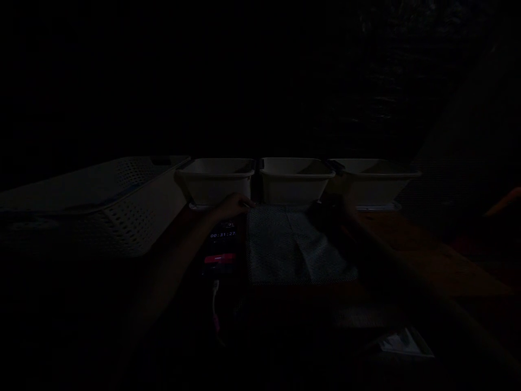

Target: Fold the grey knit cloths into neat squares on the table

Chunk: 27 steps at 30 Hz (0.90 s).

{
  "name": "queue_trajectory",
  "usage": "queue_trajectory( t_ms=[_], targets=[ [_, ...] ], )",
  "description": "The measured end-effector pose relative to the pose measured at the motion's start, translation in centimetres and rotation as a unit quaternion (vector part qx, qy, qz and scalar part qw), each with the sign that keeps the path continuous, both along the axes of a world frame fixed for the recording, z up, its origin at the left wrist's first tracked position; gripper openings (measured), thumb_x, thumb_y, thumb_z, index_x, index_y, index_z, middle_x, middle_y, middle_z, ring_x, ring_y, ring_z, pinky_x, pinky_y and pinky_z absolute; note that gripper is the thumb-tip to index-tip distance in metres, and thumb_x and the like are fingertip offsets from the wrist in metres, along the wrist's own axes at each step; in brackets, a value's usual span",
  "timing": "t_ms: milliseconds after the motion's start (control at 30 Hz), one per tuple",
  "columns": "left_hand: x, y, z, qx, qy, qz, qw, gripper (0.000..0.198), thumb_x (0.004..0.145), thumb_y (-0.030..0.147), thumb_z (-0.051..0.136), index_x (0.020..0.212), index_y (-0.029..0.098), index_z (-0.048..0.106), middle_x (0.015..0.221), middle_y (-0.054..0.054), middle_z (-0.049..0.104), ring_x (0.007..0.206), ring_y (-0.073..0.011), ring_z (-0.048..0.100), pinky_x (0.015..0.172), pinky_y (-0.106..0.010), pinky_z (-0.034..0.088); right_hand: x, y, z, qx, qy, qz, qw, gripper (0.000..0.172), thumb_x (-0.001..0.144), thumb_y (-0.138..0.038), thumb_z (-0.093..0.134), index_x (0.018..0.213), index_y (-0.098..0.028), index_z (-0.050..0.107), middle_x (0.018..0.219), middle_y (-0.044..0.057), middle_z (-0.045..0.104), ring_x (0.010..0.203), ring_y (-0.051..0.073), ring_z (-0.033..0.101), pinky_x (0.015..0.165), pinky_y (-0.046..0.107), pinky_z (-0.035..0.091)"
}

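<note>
The picture is very dark. A grey patterned cloth point(285, 244) lies flat on the wooden table, folded lengthwise. My left hand point(233, 206) rests at the cloth's far left corner with its fingers curled together on the edge. My right arm reaches in from the lower right, and my right hand point(341, 205) sits at the cloth's far right corner. That hand is too dark for its fingers to show.
Three white bins point(295, 184) stand in a row behind the cloth. A white perforated basket point(122, 212) stands at the left. A phone point(222, 244) showing a timer lies left of the cloth, with a cable point(214, 304) plugged in. Some paper point(402, 343) lies near right.
</note>
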<state>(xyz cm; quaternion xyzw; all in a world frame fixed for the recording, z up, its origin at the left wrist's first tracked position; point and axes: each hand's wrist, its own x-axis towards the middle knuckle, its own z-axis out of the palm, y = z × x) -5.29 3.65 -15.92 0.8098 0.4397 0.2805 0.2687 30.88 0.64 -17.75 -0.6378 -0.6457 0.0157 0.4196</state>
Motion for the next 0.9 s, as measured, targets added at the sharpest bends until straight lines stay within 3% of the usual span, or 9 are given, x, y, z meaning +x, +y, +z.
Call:
queue_trajectory(
  t_ms=[200,333,600,733,900],
  targets=[
    [0.1,0.1,-0.4,0.020,0.018,-0.025,0.999,0.027,0.075,0.021,0.061,0.100,0.018,0.071,0.103,-0.007,0.071,0.093,-0.0218,0.065,0.082,-0.031,0.048,0.2,0.2,0.3,-0.036,0.017,0.016,0.999,0.031,0.094,-0.033,0.044,0.107,-0.008,0.057,0.101,0.009,0.057,0.091,0.013,0.058,0.078,0.031,0.051],
    [0.3,-0.1,-0.4,0.056,0.069,-0.008,0.996,0.025,0.077,0.021,0.060,0.099,0.016,0.071,0.102,-0.010,0.071,0.092,-0.0229,0.065,0.081,-0.031,0.048,0.1,-0.4,0.5,-0.050,0.023,0.031,0.998,0.030,0.092,-0.034,0.048,0.104,-0.008,0.057,0.098,0.008,0.058,0.088,0.013,0.058,0.077,0.030,0.051],
    [1.3,-2.0,1.4,0.098,0.099,-0.006,0.990,0.027,0.076,0.024,0.062,0.100,0.015,0.070,0.104,-0.008,0.069,0.095,-0.0220,0.063,0.082,-0.029,0.047,-1.1,-2.0,2.9,-0.074,0.033,0.109,0.991,0.035,0.096,-0.032,0.036,0.099,-0.006,0.059,0.095,0.007,0.058,0.089,0.012,0.058,0.077,0.027,0.050],
    [1.7,-2.6,1.6,0.088,0.093,-0.066,0.989,0.026,0.076,0.026,0.065,0.101,0.017,0.069,0.105,-0.008,0.068,0.095,-0.0207,0.062,0.079,-0.027,0.046,-2.9,-3.9,3.3,-0.104,0.052,0.189,0.975,0.029,0.094,-0.033,0.044,0.099,-0.009,0.059,0.093,0.006,0.059,0.083,0.010,0.058,0.075,0.026,0.051],
    [1.7,-2.8,1.1,0.071,0.143,-0.135,0.978,0.026,0.078,0.028,0.066,0.101,0.017,0.069,0.105,-0.006,0.068,0.097,-0.0181,0.062,0.083,-0.025,0.044,-4.9,-6.1,2.3,-0.128,0.110,0.272,0.947,0.030,0.091,-0.035,0.050,0.103,-0.008,0.058,0.095,0.006,0.059,0.083,0.012,0.058,0.074,0.027,0.052]
  ],
)
